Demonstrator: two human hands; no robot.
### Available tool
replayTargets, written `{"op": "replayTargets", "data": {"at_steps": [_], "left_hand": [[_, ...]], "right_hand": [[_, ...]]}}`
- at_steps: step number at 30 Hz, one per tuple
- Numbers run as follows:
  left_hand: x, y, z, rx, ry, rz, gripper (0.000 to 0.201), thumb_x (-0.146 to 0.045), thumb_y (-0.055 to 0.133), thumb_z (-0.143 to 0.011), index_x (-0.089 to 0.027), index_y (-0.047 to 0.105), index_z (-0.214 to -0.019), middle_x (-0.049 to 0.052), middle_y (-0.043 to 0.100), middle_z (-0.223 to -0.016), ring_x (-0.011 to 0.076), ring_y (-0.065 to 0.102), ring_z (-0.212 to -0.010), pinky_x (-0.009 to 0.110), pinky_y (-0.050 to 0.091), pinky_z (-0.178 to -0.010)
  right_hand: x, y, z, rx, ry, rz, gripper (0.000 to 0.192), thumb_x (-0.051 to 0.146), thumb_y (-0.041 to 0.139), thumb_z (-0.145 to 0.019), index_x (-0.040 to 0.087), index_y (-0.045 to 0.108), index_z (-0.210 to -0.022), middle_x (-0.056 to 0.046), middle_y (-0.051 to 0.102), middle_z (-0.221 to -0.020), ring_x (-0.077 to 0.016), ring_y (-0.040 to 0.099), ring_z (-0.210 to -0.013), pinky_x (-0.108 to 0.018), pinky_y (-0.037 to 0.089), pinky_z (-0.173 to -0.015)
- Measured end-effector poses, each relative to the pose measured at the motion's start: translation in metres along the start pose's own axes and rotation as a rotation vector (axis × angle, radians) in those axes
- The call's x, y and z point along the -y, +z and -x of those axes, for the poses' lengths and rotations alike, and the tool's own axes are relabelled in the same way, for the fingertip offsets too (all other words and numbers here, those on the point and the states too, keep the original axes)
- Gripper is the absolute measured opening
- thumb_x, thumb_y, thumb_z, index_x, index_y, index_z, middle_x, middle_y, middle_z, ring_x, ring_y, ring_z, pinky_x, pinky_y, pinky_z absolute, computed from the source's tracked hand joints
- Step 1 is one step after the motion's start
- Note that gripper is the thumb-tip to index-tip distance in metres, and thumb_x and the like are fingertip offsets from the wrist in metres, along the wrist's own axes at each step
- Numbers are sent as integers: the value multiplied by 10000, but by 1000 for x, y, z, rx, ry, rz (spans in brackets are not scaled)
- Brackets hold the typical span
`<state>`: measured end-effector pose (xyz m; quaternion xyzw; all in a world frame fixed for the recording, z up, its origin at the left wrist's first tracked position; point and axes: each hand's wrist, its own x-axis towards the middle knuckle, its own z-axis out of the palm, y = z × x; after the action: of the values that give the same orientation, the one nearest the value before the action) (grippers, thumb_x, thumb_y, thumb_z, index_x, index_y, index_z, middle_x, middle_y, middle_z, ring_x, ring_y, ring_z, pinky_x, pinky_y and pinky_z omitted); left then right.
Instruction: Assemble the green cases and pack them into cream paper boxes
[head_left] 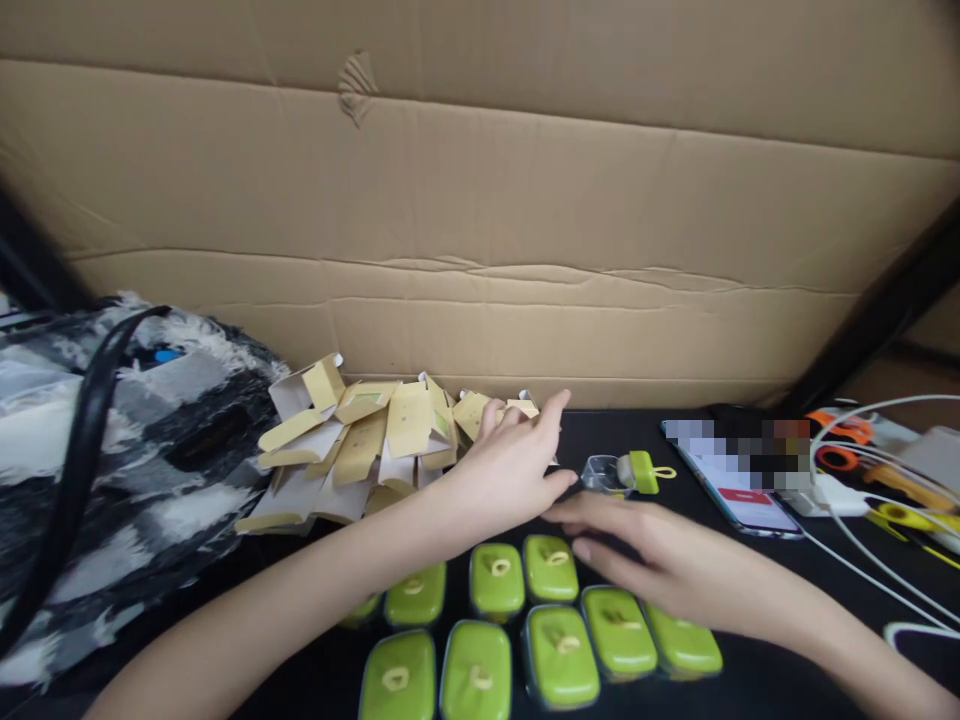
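A heap of flat cartons (375,440) waits unfolded; ten-odd green boxes (525,630) stand finished on the bench (757,660). One open box (626,472) lies just beyond both hands, left (510,470) and right (645,560), fingers loosely open and holding nothing.

We face a big creased cardboard sheet (480,200) standing as a wall at twelve o'clock. Below it lies a black tabletop (795,590); dark frame bars (877,320) slant at two o'clock.

Nine green-lidded boxes (559,655) are lying on the bench (787,660), one open box (626,473), one phone (739,480) and two hands (517,470) showing.
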<state>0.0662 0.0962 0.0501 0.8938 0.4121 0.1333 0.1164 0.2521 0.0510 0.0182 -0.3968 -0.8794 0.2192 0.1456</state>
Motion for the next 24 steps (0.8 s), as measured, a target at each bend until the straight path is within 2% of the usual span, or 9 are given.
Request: {"op": "replayTargets", "data": {"at_steps": [3, 5, 7, 10, 12, 14, 18, 21, 24], "left_hand": [[-1, 2, -1, -10, 25, 14, 673, -263, 553, -883, -120, 223, -1452, 115, 635, -1244, 317, 481, -1218, 473, 256, -1051], [-3, 4, -3, -9, 35, 15, 675, -252, 556, -882, -138, 218, -1455, 102, 628, -1249, 306, 488, -1207, 453, 296, -1035], [-7, 8, -9, 14, 47, 2, 691, -239, 574, -873, -133, 218, -1456, 121, 611, -1265, 311, 486, -1208, 445, 331, -1020], [-15, 18, -25, 94, 68, -36, 757, -251, 677, -808, -103, 275, -1432, 169, 579, -1293, 338, 485, -1217, 465, 374, -1002], [-21, 26, -39, 155, 65, -63, 704, -290, 715, -792, -113, 371, -1380, 167, 573, -1284, 333, 523, -1180, 489, 417, -974], [-27, 35, -53, 198, 55, -84, 514, -334, 656, -858, -148, 474, -1302, 130, 573, -1264, 295, 569, -1123, 496, 462, -935], [-35, 47, -67, 235, 63, -110, 357, -320, 584, -919, -167, 533, -1238, 99, 578, -1243, 259, 597, -1075, 486, 494, -910], [-36, 48, -61, 243, 70, -108, 435, -283, 602, -904, -171, 475, -1304, 110, 569, -1262, 271, 590, -1095, 500, 478, -931], [-34, 41, -42, 255, 68, -82, 791, -162, 669, -798, -93, 234, -1455, 199, 562, -1281, 340, 549, -1160, 504, 445, -957]], "right_hand": [[-32, -24, 10, -243, 63, 88, 282, 197, 408, -912, 257, 623, -1084, -45, 709, -1038, -212, 672, -970, -366, 544, -853], [-59, -40, 17, -340, 129, 141, 337, 151, 415, -854, 249, 577, -1133, -73, 691, -1046, -249, 657, -991, -457, 514, -887], [-82, -49, 23, -329, 143, 167, 422, 134, 479, -767, 247, 554, -1167, -88, 637, -1187, -280, 586, -1147, -521, 431, -994], [-105, -46, 27, -217, 125, 156, 492, 109, 548, -668, 244, 579, -1140, -92, 516, -1374, -302, 478, -1288, -530, 383, -1049], [-112, -37, 25, -160, 113, 133, 454, 100, 581, -658, 245, 604, -1087, -91, 456, -1429, -302, 483, -1285, -491, 428, -1020], [-116, -28, 23, -143, 99, 108, 369, 122, 627, -702, 227, 606, -1055, -99, 462, -1411, -292, 525, -1234, -466, 464, -977], [-120, -20, 18, -180, 69, 54, 256, 266, 653, -852, 165, 592, -1080, -74, 599, -1178, -232, 611, -1011, -448, 507, -857], [-122, -24, 16, -283, 90, 8, 239, 307, 619, -895, 173, 599, -1092, -58, 613, -1122, -214, 612, -967, -436, 504, -841], [-118, -31, 13, -448, 153, -72, 281, 331, 590, -911, 179, 560, -1146, -59, 602, -1114, -217, 606, -963, -435, 499, -833]]}}
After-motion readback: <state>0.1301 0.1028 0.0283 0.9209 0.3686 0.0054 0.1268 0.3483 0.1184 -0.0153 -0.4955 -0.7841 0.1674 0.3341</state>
